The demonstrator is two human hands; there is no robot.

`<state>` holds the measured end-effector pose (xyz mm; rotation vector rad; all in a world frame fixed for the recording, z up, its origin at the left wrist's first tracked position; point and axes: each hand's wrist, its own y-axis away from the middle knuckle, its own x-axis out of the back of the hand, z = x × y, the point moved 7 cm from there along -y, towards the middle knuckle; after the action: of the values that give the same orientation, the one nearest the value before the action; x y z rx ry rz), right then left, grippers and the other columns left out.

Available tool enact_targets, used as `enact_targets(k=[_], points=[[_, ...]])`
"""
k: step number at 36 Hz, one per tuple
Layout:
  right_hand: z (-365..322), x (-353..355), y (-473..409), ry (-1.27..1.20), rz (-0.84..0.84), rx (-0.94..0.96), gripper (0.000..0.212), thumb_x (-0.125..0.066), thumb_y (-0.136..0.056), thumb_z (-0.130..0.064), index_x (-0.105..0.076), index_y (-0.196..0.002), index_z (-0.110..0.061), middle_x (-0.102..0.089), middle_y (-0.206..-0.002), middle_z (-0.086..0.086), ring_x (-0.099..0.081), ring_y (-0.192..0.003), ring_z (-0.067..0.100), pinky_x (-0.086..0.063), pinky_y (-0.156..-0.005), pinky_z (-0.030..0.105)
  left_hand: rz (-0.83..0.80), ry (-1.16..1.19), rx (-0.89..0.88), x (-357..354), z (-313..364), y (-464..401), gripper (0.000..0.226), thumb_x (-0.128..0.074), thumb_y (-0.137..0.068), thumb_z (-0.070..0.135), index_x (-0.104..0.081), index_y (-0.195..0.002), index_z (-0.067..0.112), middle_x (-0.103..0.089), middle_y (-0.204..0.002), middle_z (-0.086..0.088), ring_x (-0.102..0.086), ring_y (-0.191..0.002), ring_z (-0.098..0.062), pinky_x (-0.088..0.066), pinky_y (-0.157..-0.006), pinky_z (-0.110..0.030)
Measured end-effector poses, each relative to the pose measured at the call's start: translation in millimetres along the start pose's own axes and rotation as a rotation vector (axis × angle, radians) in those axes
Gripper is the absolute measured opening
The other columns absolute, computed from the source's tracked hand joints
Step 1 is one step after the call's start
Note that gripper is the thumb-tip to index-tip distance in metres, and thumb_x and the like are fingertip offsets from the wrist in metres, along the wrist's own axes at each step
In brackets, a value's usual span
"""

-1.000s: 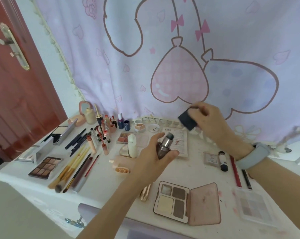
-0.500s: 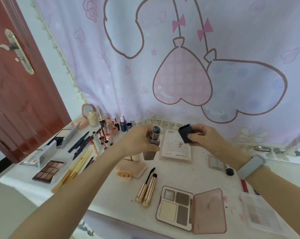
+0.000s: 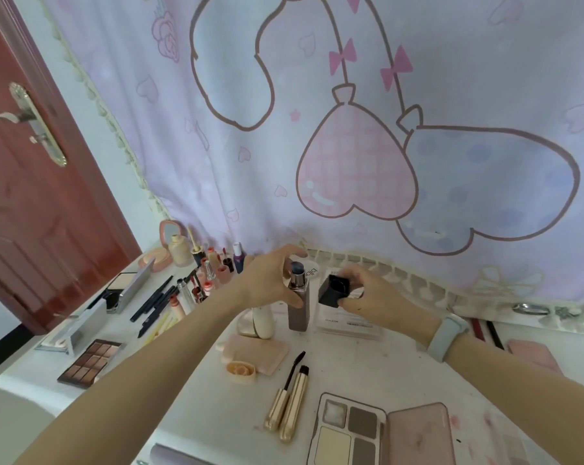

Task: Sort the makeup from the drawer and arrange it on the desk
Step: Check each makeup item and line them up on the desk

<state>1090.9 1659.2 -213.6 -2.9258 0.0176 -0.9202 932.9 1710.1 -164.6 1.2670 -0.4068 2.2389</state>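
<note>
The left hand (image 3: 267, 283) grips a tall square mauve-brown metallic lipstick tube (image 3: 299, 305), uncapped, with a dark blue-grey stick showing at its top. The tube stands upright, its base apparently on or just above the white desk (image 3: 367, 370). The right hand (image 3: 371, 293) pinches the tube's square black cap (image 3: 333, 291), tilted with its open mouth showing, just beside the tube but apart from it. A pale blue band (image 3: 446, 337) sits on the right wrist.

Just behind and under the hands lies a flat white packet (image 3: 347, 325) with small print too fine to read. A round white lid (image 3: 312, 271) behind the tube shows letters that look like "bibi". Left of the tube lies a cream and gold oval case (image 3: 258, 322), and nearer the camera a pink soft pouch (image 3: 260, 352) and a peach round cap (image 3: 240, 370).

Two gold mascara pieces (image 3: 288, 402) lie side by side, one with its black wand out. One open four-pan eyeshadow palette with a pink lid (image 3: 351, 431) lies at the near edge; one brown multi-pan palette (image 3: 89, 362) lies at left. Dark pencils (image 3: 152, 302) lie in a row, and small bottles and glosses (image 3: 213, 263) crowd the back left corner before the pink and lilac cartoon curtain (image 3: 351, 129).
</note>
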Motion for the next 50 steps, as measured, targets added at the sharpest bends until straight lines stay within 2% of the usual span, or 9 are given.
enact_targets(k=[6, 12, 19, 22, 26, 31, 36, 43, 50], points=[[-2.8, -21.1, -18.2, 0.128, -0.071, 0.06, 0.034, -0.062, -0.081, -0.013, -0.052, -0.112, -0.023, -0.061, -0.102, -0.009, -0.056, -0.097, 0.006, -0.039, -0.07, 0.009, -0.008, -0.042, 0.001, -2.0, -7.7, 1.1, 0.076, -0.083, -0.063, 0.023, -0.041, -0.126, 0.029, -0.058, -0.108, 0.004, -0.055, -0.102, -0.017, -0.037, -0.099, -0.045], [-4.4, -34.5, -23.6, 0.302, -0.155, 0.129, 0.034, -0.059, -0.081, -0.016, -0.045, -0.111, -0.025, -0.061, -0.114, -0.003, -0.054, -0.11, 0.023, -0.044, -0.092, 0.041, -0.022, -0.085, -0.016, 2.3, -13.5, 1.1, 0.083, -0.083, -0.064, 0.024, -0.035, -0.132, 0.03, -0.06, -0.117, -0.001, -0.054, -0.107, -0.016, -0.04, -0.095, -0.037], [-12.7, -42.4, -29.0, 0.36, -0.229, 0.219, 0.032, -0.064, -0.084, -0.02, -0.056, -0.114, -0.027, -0.05, -0.111, -0.006, -0.043, -0.099, 0.012, -0.038, -0.089, 0.027, -0.052, -0.146, -0.012, 4.1, -17.3, 6.2, 0.089, -0.079, -0.069, 0.021, -0.026, -0.14, 0.031, -0.057, -0.126, -0.005, -0.051, -0.116, -0.024, -0.037, -0.1, -0.042], [-15.8, -43.4, -30.5, 0.337, -0.291, 0.222, 0.033, -0.062, -0.085, -0.014, -0.057, -0.115, -0.027, -0.05, -0.105, -0.01, -0.039, -0.088, 0.0, -0.035, -0.076, 0.011, -0.064, -0.113, -0.018, 4.4, -17.0, 9.3, 0.089, -0.078, -0.072, 0.019, -0.024, -0.142, 0.031, -0.057, -0.124, -0.007, -0.052, -0.113, -0.024, -0.042, -0.095, -0.037], [-19.8, -45.8, -34.6, 0.378, -0.341, 0.215, 0.036, -0.059, -0.086, -0.009, -0.056, -0.118, -0.025, -0.051, -0.104, -0.013, -0.039, -0.084, -0.003, -0.034, -0.071, 0.007, -0.061, -0.072, -0.022, 3.8, -17.4, 11.4, 0.088, -0.076, -0.074, 0.017, -0.023, -0.143, 0.03, -0.052, -0.133, -0.007, -0.05, -0.117, -0.022, -0.041, -0.091, -0.029], [-17.8, -56.4, -35.9, 0.425, -0.374, 0.149, 0.049, -0.058, -0.086, -0.011, -0.047, -0.132, -0.022, -0.052, -0.124, -0.002, -0.047, -0.093, 0.012, -0.041, -0.083, 0.023, -0.06, -0.075, -0.019, 3.2, -17.7, 12.2, 0.088, -0.075, -0.075, 0.017, -0.021, -0.144, 0.03, -0.051, -0.132, -0.008, -0.052, -0.111, -0.022, -0.04, -0.086, -0.028], [-2.7, -62.1, -32.7, 0.547, -0.322, 0.103, 0.073, -0.063, -0.083, -0.036, -0.027, -0.145, -0.022, -0.043, -0.134, 0.001, -0.04, -0.119, 0.022, -0.033, -0.096, 0.033, -0.064, -0.081, -0.011, 3.3, -18.5, 12.3, 0.09, -0.076, -0.074, 0.017, -0.021, -0.144, 0.03, -0.055, -0.126, -0.008, -0.052, -0.114, -0.023, -0.043, -0.095, -0.035], [-6.4, -59.0, -31.4, 0.572, -0.205, 0.163, 0.044, -0.061, -0.082, -0.039, -0.054, -0.122, -0.025, -0.054, -0.107, -0.005, -0.046, -0.102, 0.017, -0.032, -0.077, 0.028, -0.059, -0.073, -0.017, 3.0, -22.0, 12.9, 0.09, -0.076, -0.073, 0.018, -0.021, -0.144, 0.033, -0.053, -0.131, -0.007, -0.052, -0.116, -0.022, -0.043, -0.097, -0.038], [-9.8, -52.9, -23.2, 0.719, -0.228, 0.171, 0.064, -0.054, -0.085, -0.05, -0.035, -0.14, -0.026, -0.047, -0.131, -0.004, -0.037, -0.123, 0.018, -0.028, -0.099, 0.038, -0.014, -0.079, -0.021, 4.1, -23.1, 18.9, 0.088, -0.076, -0.075, 0.024, -0.022, -0.144, 0.031, -0.05, -0.135, -0.001, -0.049, -0.117, -0.02, -0.04, -0.095, -0.031]])
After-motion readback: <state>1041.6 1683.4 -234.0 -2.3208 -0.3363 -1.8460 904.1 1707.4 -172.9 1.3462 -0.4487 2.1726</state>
